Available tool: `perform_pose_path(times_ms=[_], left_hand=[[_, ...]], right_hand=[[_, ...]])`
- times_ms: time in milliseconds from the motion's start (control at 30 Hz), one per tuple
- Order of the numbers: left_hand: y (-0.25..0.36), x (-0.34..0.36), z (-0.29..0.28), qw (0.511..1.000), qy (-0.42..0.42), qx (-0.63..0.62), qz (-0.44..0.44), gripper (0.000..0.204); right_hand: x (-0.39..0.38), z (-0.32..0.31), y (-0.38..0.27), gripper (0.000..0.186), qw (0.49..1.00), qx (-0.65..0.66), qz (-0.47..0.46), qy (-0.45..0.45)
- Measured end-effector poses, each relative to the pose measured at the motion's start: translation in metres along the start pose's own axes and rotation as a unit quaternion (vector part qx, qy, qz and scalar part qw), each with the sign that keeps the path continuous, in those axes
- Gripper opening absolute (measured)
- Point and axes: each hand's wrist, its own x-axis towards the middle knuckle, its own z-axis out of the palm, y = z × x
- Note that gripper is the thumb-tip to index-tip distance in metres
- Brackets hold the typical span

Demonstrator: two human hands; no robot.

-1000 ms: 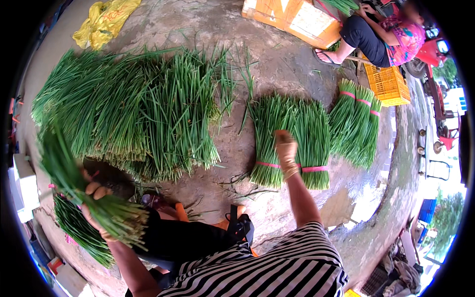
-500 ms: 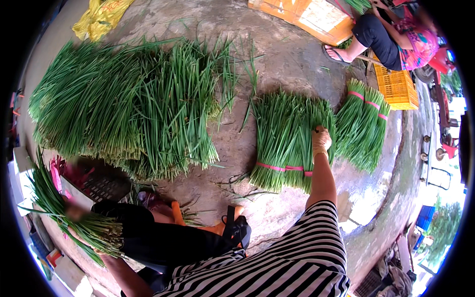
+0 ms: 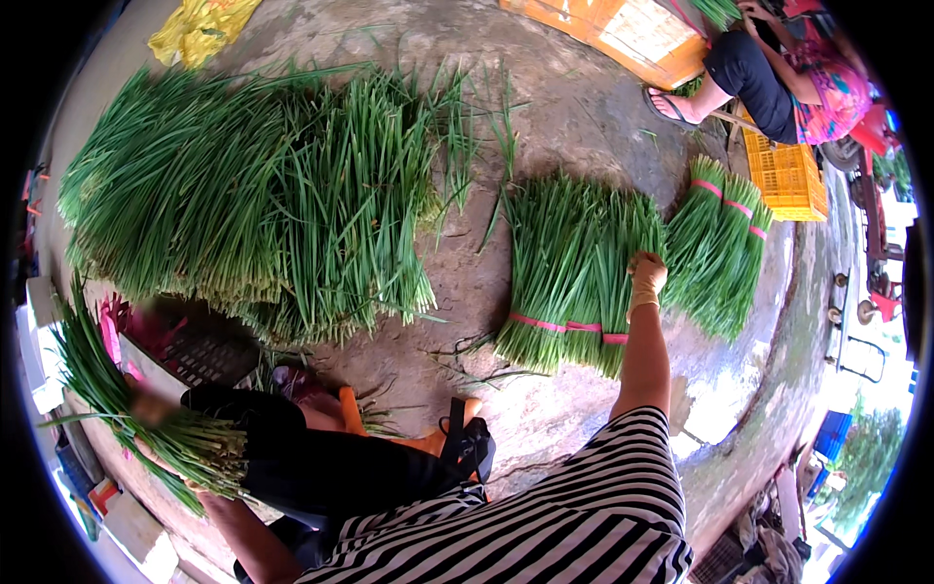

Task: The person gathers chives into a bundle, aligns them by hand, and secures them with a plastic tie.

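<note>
At the lower left, a loose bunch of long green garlic chives [image 3: 209,450] lies across my black-trousered thigh. My left hand [image 3: 188,479] is closed on it from below, its fingers mostly hidden by the stalks. My right hand [image 3: 646,276], in a pale thin glove, is reached out with curled fingers at the right edge of several chive bundles [image 3: 569,263] lying side by side. Pink bands tie these near their pale cut ends, which point toward me. What the right fingers hold, if anything, is hidden.
A big loose heap of chives [image 3: 243,195] covers the floor at far left. Tied bundles [image 3: 718,243] lie right of my right hand. Beyond are a yellow crate [image 3: 786,180], an orange box [image 3: 623,39] and a seated person [image 3: 778,83]. A dark basket [image 3: 209,355] stands beside my leg.
My right hand has shifted slightly right, to the edge of the tied bundles. The whole view has moved a little. My left hand keeps the loose bunch on my thigh.
</note>
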Motion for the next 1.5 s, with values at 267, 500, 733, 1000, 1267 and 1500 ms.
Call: perform_pose_path(times_ms=[267,500,733,1000,1267,1500], left_hand=[[0.011,-0.007,-0.015,0.998,-0.012,-0.057,0.002,0.068],[0.007,-0.004,-0.015,0.998,-0.029,-0.06,-0.016,0.065],[0.009,-0.003,-0.016,0.997,-0.038,-0.061,-0.04,0.065],[0.005,-0.001,-0.01,0.997,-0.051,-0.049,-0.045,0.066],[-0.008,0.004,0.005,0.999,-0.014,-0.032,-0.034,0.062],[-0.009,0.003,0.006,0.998,-0.022,-0.041,-0.044,0.061]], right_hand=[[0.003,0.029,-0.008,0.022,0.964,-0.182,-0.192,0.002],[0.02,0.071,-0.012,0.021,0.929,-0.299,-0.194,-0.102],[0.022,0.08,-0.009,0.021,0.89,-0.401,-0.184,-0.118],[0.018,0.066,-0.003,0.016,0.985,0.036,0.084,-0.145],[0.03,0.05,0.009,0.016,0.995,0.023,0.016,-0.098],[0.012,0.065,-0.013,0.024,0.978,0.166,-0.114,-0.046]])
